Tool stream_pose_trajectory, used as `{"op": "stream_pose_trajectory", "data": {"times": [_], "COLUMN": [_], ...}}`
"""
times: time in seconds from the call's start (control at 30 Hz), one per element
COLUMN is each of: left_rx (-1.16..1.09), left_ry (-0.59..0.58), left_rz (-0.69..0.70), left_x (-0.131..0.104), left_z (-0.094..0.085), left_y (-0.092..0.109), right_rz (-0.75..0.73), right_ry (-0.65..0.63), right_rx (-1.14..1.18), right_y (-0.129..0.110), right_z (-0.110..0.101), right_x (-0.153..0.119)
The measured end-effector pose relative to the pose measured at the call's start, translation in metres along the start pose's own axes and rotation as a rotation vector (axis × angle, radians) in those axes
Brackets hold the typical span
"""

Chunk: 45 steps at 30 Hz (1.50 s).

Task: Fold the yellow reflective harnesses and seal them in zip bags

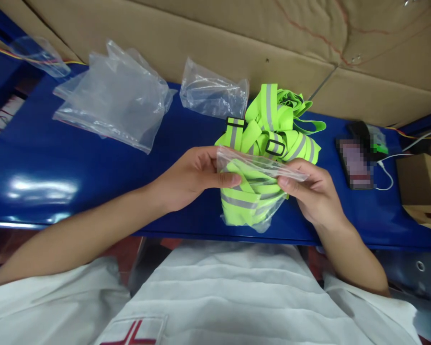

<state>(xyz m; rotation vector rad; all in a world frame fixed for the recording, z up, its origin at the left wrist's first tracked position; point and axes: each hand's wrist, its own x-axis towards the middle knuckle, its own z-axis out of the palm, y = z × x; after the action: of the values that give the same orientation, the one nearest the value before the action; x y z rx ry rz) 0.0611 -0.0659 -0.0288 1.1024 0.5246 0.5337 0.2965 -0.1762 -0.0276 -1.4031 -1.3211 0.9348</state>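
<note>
A clear plastic bag (253, 203) with folded neon-yellow reflective straps inside is held up over the front edge of the blue table. My left hand (201, 175) pinches the bag's upper left side, thumb in front. At the upper right corner, my right hand (311, 187) grips the bag's top strip between thumb and fingers. Right behind the bag lies a loose heap of the same neon-yellow straps (269, 110), with grey reflective stripes and black buckles.
Several flat clear bags (115, 96) lie at the back left of the blue table (93, 172). Another clear bag (213, 93) is at the back middle. To the right are a phone (355, 163), a white cable and a cardboard box (420, 184). Cardboard lines the back.
</note>
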Motion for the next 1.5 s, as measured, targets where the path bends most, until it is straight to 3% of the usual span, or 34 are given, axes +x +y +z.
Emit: {"op": "stream_pose_trajectory", "data": {"times": [0.13, 0.27, 0.47, 0.67, 0.87, 1.07, 1.5], "left_rx": [0.013, 0.030, 0.231, 0.311, 0.351, 0.318, 0.381], "left_ry": [-0.029, 0.025, 0.106, 0.120, 0.105, 0.174, 0.114], "left_rz": [-0.014, 0.035, 0.121, 0.161, 0.160, 0.145, 0.129], "left_x": [0.000, 0.002, 0.003, 0.003, 0.001, 0.002, 0.000], "left_z": [-0.001, -0.002, -0.004, -0.003, -0.001, -0.002, 0.000], "left_y": [0.000, -0.003, -0.002, -0.001, 0.001, -0.007, -0.009], "right_rz": [-0.033, -0.113, -0.031, -0.077, -0.114, -0.113, -0.178], "right_ry": [0.017, 0.146, 0.140, 0.234, 0.236, 0.159, 0.078], "right_rx": [-0.030, -0.063, -0.009, -0.028, -0.006, -0.068, -0.117], "right_y": [0.003, 0.005, 0.012, 0.010, 0.014, 0.009, 0.011], "right_z": [-0.002, -0.007, -0.019, -0.014, -0.013, -0.007, 0.001], "right_x": [0.001, 0.001, 0.002, 0.004, 0.005, 0.004, -0.002]}}
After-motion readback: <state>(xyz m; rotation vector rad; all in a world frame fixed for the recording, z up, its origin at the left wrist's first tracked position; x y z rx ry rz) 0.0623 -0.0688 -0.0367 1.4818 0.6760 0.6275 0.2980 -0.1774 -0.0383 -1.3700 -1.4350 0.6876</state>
